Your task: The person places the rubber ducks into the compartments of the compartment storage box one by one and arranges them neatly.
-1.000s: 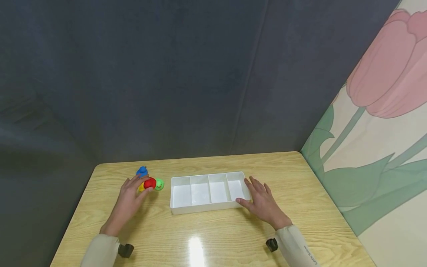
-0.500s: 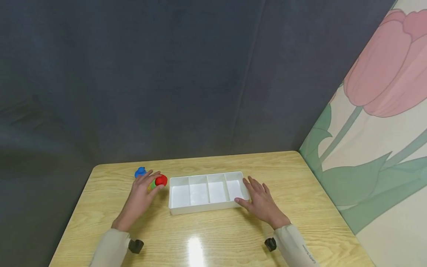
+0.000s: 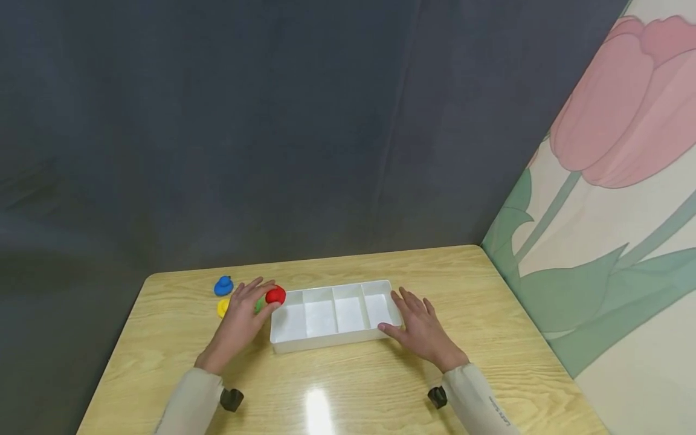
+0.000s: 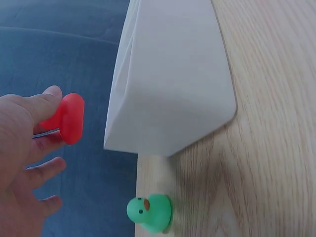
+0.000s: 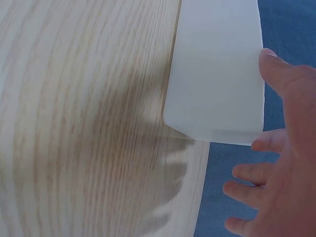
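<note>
My left hand (image 3: 241, 314) pinches a red toy duck (image 3: 275, 295) between thumb and forefinger, its other fingers spread. The duck is held up at the left end of a white tray (image 3: 326, 344) with several compartments. In the left wrist view the red duck (image 4: 72, 118) is beside the tray's top edge, apart from it. A green toy duck (image 4: 157, 213) sits on the table just outside the tray, partly hidden by my left hand in the head view. My right hand (image 3: 424, 332) rests at the tray's right end, thumb (image 5: 271, 66) and forefinger touching its rim, fingers relaxed.
A blue toy duck (image 3: 223, 286) and a yellow toy duck (image 3: 222, 307) are on the table left of my left hand. The wooden table (image 3: 375, 380) ends at a dark curtain (image 3: 272, 133) behind and a flower-patterned wall covering (image 3: 614, 241) on the right.
My left hand has carried the red duck rightward from among the other ducks to the tray's left end, uncovering the yellow duck. The right hand has stayed at the tray.
</note>
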### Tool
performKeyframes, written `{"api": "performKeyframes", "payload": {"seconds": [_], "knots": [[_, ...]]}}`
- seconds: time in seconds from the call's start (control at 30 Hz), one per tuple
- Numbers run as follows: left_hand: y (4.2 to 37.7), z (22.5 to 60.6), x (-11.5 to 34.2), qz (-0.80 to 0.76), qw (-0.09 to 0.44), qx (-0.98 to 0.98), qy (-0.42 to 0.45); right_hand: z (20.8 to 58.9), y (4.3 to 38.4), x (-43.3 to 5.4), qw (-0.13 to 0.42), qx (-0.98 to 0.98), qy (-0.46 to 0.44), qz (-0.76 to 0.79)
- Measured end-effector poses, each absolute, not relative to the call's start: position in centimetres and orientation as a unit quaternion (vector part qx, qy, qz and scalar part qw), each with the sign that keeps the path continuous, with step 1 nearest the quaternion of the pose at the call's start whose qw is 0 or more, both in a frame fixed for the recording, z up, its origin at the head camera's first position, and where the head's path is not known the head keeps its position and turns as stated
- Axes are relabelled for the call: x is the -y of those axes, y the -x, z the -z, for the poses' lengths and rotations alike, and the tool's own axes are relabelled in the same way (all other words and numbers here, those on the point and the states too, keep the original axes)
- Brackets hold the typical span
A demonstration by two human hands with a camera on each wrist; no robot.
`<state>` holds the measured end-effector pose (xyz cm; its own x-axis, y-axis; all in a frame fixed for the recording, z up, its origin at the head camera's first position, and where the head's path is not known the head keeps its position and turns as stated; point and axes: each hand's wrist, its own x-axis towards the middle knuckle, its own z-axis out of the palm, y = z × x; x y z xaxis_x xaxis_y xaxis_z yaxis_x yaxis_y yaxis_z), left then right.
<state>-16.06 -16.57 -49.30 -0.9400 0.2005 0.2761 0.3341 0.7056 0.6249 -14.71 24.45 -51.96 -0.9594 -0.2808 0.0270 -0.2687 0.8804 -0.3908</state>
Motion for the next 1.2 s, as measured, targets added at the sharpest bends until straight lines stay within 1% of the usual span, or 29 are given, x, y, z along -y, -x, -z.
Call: {"api": "performKeyframes", "payload": {"seconds": [0.37,1.2], "knots": [[16.2,48.8,14.7,0.341,0.073,0.925,0.153,52.1,14.7,-24.4,0.007,-0.970,0.143,0.195],[17.1,49.1,9.9,0.330,0.046,0.919,0.212,51.5,14.5,-24.3,0.018,-0.970,0.139,0.198]]}}
